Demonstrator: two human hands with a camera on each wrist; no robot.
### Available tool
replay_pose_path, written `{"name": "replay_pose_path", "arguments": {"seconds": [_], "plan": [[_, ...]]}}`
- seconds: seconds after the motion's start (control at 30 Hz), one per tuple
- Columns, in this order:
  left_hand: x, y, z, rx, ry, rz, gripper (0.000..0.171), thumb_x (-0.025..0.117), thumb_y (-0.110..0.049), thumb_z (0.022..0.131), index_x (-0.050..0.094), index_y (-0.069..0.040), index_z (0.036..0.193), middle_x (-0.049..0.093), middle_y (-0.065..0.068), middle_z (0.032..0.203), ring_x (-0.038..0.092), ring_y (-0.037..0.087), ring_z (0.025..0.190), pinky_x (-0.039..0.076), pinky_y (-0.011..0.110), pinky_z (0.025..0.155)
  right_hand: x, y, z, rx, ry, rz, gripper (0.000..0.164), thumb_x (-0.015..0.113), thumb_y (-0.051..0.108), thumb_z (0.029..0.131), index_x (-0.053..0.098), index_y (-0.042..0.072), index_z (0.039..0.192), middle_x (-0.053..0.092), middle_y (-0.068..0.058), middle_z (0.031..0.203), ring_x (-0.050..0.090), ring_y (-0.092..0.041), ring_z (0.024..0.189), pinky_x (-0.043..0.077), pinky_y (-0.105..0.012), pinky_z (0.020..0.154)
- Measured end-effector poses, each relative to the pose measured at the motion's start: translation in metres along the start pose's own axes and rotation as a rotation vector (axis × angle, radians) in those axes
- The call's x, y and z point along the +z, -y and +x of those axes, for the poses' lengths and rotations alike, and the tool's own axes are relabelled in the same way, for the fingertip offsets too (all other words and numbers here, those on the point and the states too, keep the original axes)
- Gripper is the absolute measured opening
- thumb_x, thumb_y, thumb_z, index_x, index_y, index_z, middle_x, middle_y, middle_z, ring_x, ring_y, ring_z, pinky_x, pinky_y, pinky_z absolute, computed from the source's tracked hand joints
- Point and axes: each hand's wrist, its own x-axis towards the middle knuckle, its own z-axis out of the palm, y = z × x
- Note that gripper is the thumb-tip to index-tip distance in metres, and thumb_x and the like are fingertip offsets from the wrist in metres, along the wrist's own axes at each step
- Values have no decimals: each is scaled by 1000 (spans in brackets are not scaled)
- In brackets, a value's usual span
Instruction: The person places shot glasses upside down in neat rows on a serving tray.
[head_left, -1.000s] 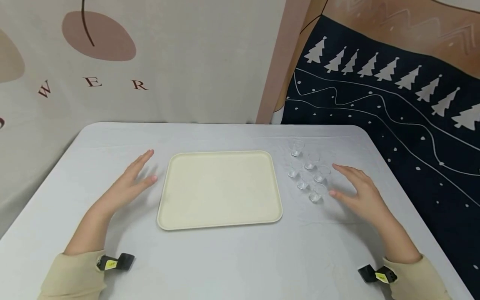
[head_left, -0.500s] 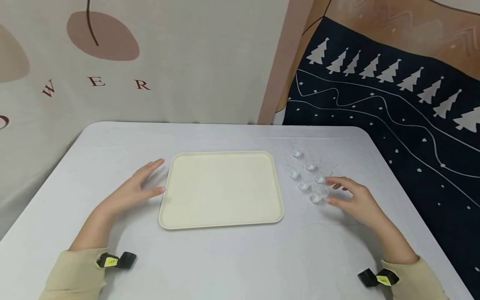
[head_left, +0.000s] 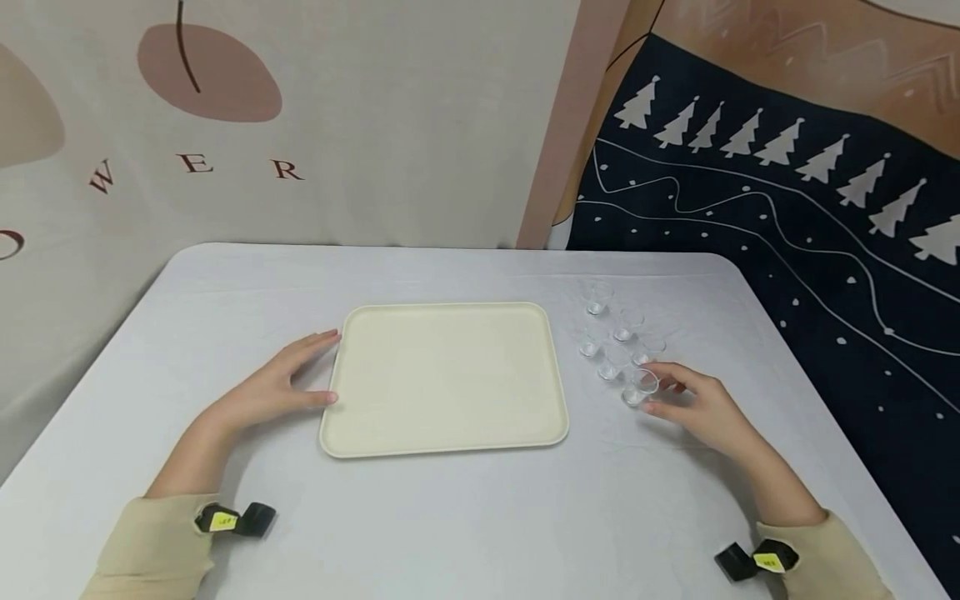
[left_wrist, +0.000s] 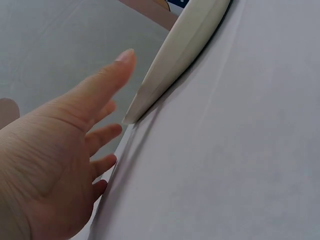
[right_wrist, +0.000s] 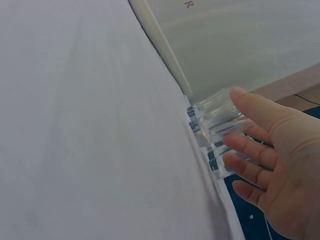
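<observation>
A cream rectangular tray [head_left: 446, 379] lies on the white-covered table. My left hand [head_left: 266, 390] is at its left side, fingers extended and thumb spread, fingertips right at the rim in the head view. Right of the tray stand several small clear shot glasses [head_left: 597, 298] in a loose cluster. Beside the nearest shot glass [head_left: 639, 388] is my right hand [head_left: 701, 408], its index finger behind and thumb in front. The right wrist view shows that hand [right_wrist: 290, 155] with thumb and slightly bent fingers apart, overlapping the glasses [right_wrist: 217, 117].
The white tablecloth [head_left: 465, 525] covers the whole table. Behind it hangs a pale printed cloth [head_left: 390, 125]. A dark cloth with white trees [head_left: 750, 200] hangs at the right. Each sleeve carries a small black wrist camera [head_left: 255, 520].
My left hand has moved right and nearer, up to the tray's left rim. My right hand has moved left to the nearest shot glass, its fingers drawing closer together. Tray and glasses stay put.
</observation>
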Motion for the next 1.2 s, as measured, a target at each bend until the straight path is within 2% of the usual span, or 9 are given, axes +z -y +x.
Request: {"name": "replay_pose_path", "arguments": {"seconds": [0.3, 0.53, 1.2], "plan": [[4, 10, 4, 43, 2, 85, 91, 83, -34, 73, 37, -4, 146, 27, 23, 152, 10, 47, 140, 9, 72, 102, 7, -3, -2, 39, -1, 33, 47, 78, 11, 79, 61, -1, 122, 66, -9, 99, 56, -22, 87, 46, -25, 73], [3, 9, 2, 46, 7, 102, 93, 84, -35, 71, 37, -4, 146, 26, 24, 152, 10, 46, 140, 8, 72, 102, 11, -4, -2, 88, 7, 52, 44, 77, 15, 82, 61, -2, 121, 67, -11, 99, 59, -24, 90, 48, -25, 76], [4, 12, 3, 40, 14, 120, 97, 85, -37, 68, 37, -5, 146, 24, 21, 154, 10, 45, 140, 6, 71, 103, 20, -8, 2, 110, -13, 16, 35, 77, 12, 82, 66, -1, 111, 67, -11, 94, 58, -22, 83, 48, -25, 70]]}}
